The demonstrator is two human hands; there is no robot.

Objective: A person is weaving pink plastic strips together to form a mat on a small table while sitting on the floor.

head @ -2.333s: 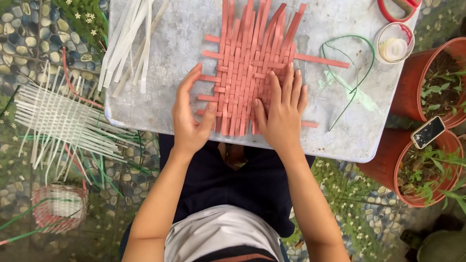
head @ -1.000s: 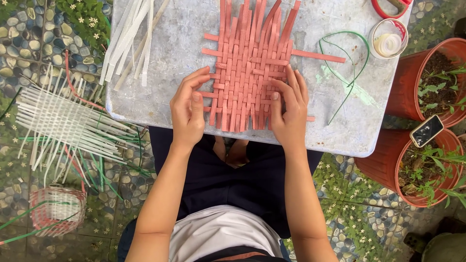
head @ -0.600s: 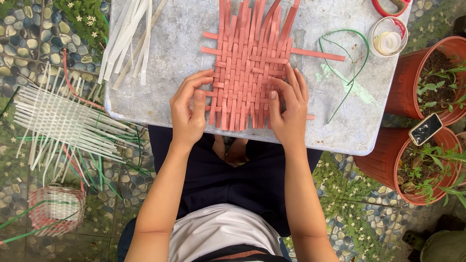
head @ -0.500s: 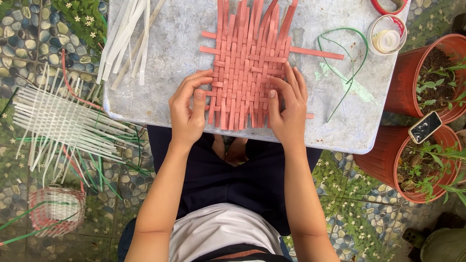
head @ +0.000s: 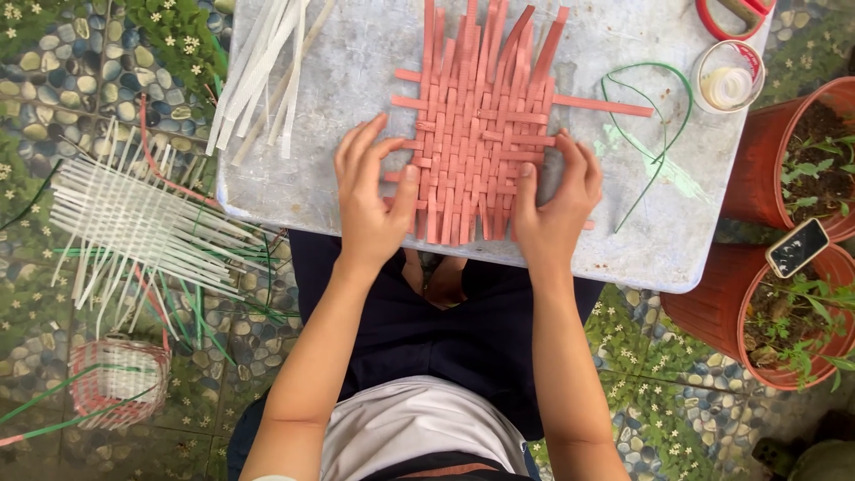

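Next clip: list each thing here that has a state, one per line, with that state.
Pink mat: half woven, flat on the table.
Left hand: pressing the mat's left edge.
Right hand: pressing its right edge.
White strips: loose.
White mat: half woven, on the ground.
Small basket: upright.
Phone: screen dark.

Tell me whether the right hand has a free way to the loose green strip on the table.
Probably yes. The right hand rests on the pink woven mat, and the green strip lies just to its right on the grey table, with only bare tabletop between them.
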